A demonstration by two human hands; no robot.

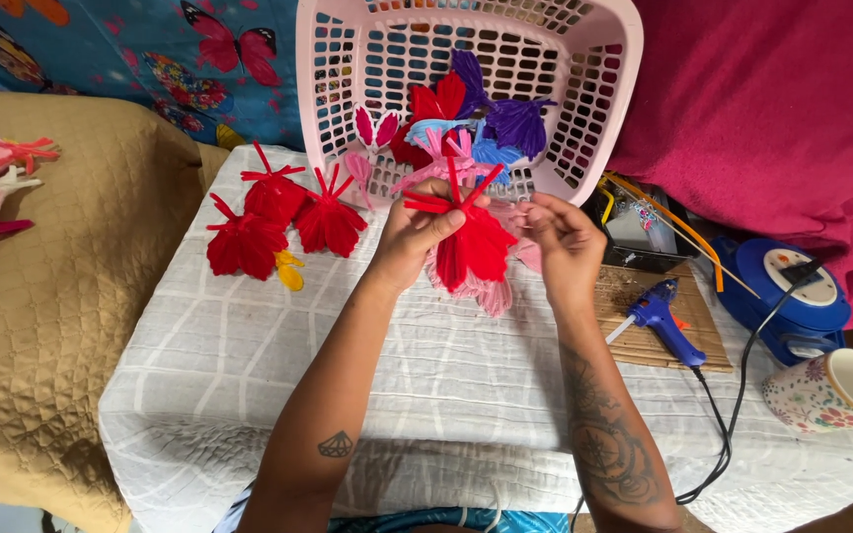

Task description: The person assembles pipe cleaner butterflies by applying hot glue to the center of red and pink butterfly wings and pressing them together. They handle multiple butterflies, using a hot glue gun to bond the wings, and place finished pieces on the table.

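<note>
Red pipe-cleaner flower (473, 242) gripped by left hand (413, 232), pinched by right hand (563, 237) | 3 finished flowers (273, 222) laid at table's (249, 375) far-left corner | more kept in pink basket (604, 99)

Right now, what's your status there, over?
Left hand gripping red yarn butterfly. Right hand pinching its edge. Pink basket just behind; nothing blocking.

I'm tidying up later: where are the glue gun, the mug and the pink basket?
glue gun (665, 321), head view, blue body.
mug (810, 395), head view, flowered side.
pink basket (584, 99), head view, right wall.
</note>
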